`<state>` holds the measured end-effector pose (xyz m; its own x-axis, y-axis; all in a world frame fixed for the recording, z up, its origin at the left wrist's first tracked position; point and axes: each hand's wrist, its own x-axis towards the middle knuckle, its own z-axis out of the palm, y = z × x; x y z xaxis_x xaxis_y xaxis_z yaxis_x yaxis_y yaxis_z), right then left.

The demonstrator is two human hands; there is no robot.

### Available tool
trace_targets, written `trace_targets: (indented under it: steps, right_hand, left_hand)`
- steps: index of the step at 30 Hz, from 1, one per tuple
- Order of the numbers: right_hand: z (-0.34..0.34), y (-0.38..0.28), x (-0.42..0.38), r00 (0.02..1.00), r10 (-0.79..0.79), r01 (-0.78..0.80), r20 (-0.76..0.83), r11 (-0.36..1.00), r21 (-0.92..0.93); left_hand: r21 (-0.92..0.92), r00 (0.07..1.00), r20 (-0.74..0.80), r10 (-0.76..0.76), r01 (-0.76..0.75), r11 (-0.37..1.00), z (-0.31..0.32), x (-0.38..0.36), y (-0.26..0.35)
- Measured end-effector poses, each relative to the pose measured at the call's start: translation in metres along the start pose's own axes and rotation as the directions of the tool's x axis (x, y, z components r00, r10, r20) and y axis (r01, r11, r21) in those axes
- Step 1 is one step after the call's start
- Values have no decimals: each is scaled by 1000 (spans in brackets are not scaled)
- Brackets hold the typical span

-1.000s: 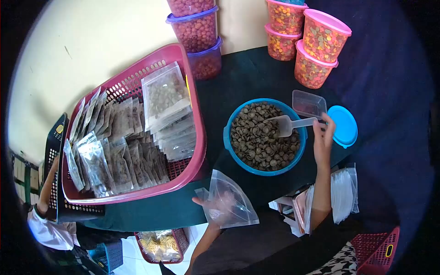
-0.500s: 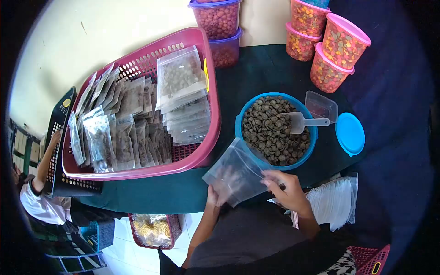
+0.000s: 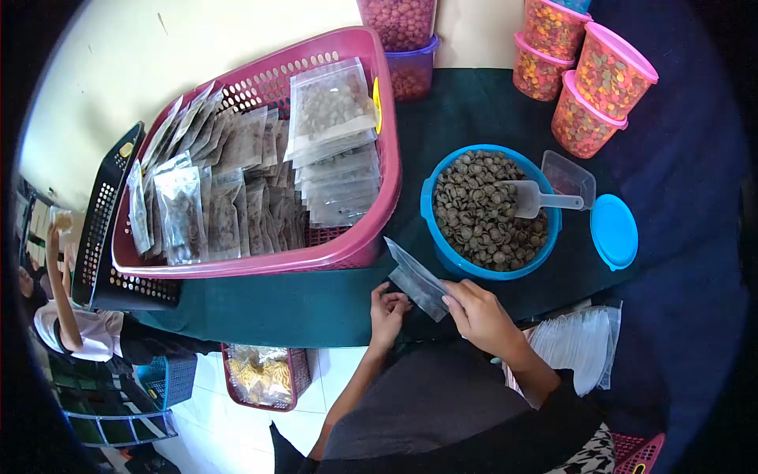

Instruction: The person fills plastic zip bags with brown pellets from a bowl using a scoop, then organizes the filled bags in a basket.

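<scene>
An empty-looking clear plastic bag (image 3: 418, 281) is pinched in my right hand (image 3: 479, 314), seen nearly edge-on. Just left of the bag is my left hand (image 3: 388, 310), fingers curled and apart, with nothing seen in it. Beyond my right hand sits a blue tub (image 3: 429, 207) of dark, round pieces (image 3: 474, 213). A clear scoop (image 3: 530, 199) rests in them, its handle over the rim. To the left, a pink basket (image 3: 387, 189) holds filled clear packets (image 3: 332, 110) in rows.
A blue lid (image 3: 613, 231) and clear container (image 3: 570, 180) lie right of the tub. Pink-lidded tubs (image 3: 606, 75) stand behind. A bag stack (image 3: 580, 347) is at the right. Another person (image 3: 83, 333) works beside a black basket (image 3: 103, 229) at the left.
My left hand has let go of the bag, and my right hand has turned it edge-on. The view has shifted slightly. The other person's arm has risen, holding a small packet.
</scene>
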<state>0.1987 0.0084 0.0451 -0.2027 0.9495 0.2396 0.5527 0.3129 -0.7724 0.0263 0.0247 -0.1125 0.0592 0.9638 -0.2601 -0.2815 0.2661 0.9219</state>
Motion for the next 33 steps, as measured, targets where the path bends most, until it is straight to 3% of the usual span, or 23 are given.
trace_targets:
  steps: [1, 3, 5, 7, 11, 14, 18, 23, 26, 28, 33]
  right_hand:
    - [0, -1, -1, 1000, 17, -17, 21, 1000, 6]
    - [0, -2, -5, 999, 36, -37, 37, 999, 9]
    - [1, -2, -9, 999, 40, -40, -14, 999, 16]
    - [2, -5, -13, 999, 50, -49, -21, 998, 26]
    - [9, -12, -21, 992, 97, -91, -77, 993, 76]
    - [8, -16, -23, 986, 154, -151, -67, 987, 56]
    - [12, -22, -24, 976, 174, -175, -128, 985, 2]
    - [15, -24, -26, 979, 157, -169, -131, 982, -88]
    - [9, -24, -26, 984, 174, -176, -40, 982, -72]
    - [3, -25, -24, 988, 145, -148, -50, 987, -62]
    - [-25, -25, -13, 997, 75, -76, 16, 997, 34]
  left_hand:
    - [0, 1000, 1, -2, 2, 1000, 2, -2, 3]
    - [447, 987, -50, 154, -116, 887, 11, -7, 15]
    - [544, 979, -2, 202, -169, 822, 19, -17, 37]
    - [630, 867, 252, 431, -485, 607, 30, -27, 62]
    - [624, 795, 346, 499, -592, 510, 42, -26, 89]
    - [512, 648, 507, 568, -757, 407, 48, -15, 103]
    - [447, 594, 558, 579, -803, 393, 51, -5, 104]
    - [463, 641, 531, 554, -767, 444, 51, -3, 106]
    - [523, 623, 544, 561, -775, 353, 50, -5, 102]
    - [424, 628, 473, 618, -777, 465, 52, -9, 99]
    - [416, 651, 407, 641, -757, 504, 50, -13, 92]
